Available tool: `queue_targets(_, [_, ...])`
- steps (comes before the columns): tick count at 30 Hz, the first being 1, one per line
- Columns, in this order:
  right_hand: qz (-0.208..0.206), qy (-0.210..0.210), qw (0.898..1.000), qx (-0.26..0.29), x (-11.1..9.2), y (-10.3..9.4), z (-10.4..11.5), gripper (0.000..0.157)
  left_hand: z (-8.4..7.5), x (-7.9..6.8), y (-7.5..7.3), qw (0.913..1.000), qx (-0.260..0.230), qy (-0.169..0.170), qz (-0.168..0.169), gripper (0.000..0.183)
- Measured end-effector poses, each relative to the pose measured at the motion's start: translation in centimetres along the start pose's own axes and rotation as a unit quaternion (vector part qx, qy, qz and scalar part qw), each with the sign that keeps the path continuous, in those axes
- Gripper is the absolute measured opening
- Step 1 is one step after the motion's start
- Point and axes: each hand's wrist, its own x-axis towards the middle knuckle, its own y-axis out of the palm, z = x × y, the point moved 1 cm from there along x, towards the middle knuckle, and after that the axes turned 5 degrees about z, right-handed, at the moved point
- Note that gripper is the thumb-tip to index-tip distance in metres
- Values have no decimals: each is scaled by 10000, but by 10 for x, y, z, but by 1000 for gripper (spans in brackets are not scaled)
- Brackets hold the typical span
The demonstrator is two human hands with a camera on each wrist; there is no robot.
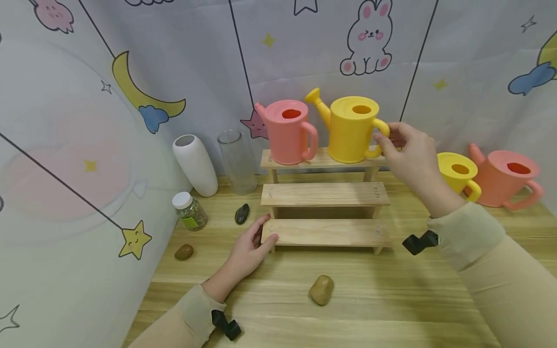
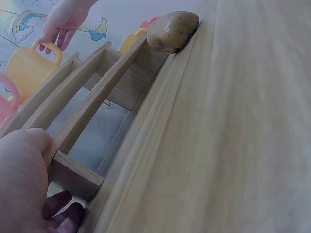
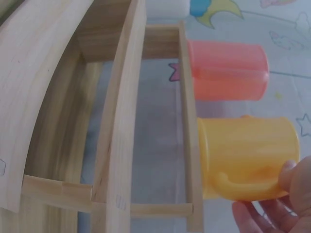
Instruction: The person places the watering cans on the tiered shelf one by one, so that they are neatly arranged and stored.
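Observation:
A three-step wooden stand (image 1: 324,194) stands on the table near the wall. My left hand (image 1: 247,251) grips the left end of its lowest step, thumb on top and fingers round the end, as the left wrist view also shows. On the top step sits a yellow watering can (image 1: 348,133), its spout toward the left. My right hand (image 1: 411,154) pinches its handle between thumb and fingers; the right wrist view shows this yellow can (image 3: 250,153) from the side. A pink watering can (image 1: 284,137) is beside it on the same step, handle facing right.
At right on the table are another yellow watering can (image 1: 454,166), partly behind my right arm, and a pink one (image 1: 506,179). Left stand a white vase (image 1: 197,166), glass vase (image 1: 237,166) and jar (image 1: 191,212). Stones include a brown one (image 1: 321,290) in front.

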Motion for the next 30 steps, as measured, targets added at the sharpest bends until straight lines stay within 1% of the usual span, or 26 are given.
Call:
queue_targets(3, [53, 65, 10000, 17, -1, -1, -1, 60, 1, 0, 0, 10000, -29, 3, -19, 65])
queue_targets(7, [23, 136, 9998, 128, -6, -6, -6, 62, 2, 0, 0, 10000, 1, 3, -19, 65])
queue_targets(12, [-161, 284, 9994, 113, -19, -15, -23, 60, 0, -1, 0, 9999, 115, -25, -13, 64])
queue_targets(15, [-311, 403, 9987, -14, -27, -20, -40, 59, 0, -1, -1, 9999, 142, -3, -27, 64])
queue_targets(19, [-595, 608, 9961, -251, -38, -29, -69, 60, 1, -1, -2, 9998, 201, -10, -43, 65])
queue_targets(23, [-887, 919, 9915, -236, -50, -42, -100, 57, 0, -1, -2, 9996, 262, -58, -30, 65])
queue_targets(26, [-1236, 1212, 9845, -294, -58, -48, -121, 55, 0, -2, -1, 9995, 301, -84, -25, 65])
queue_targets(30, [-1672, 1452, 9739, -490, -67, -53, -148, 55, 0, -2, -1, 9994, 327, -61, -32, 64])
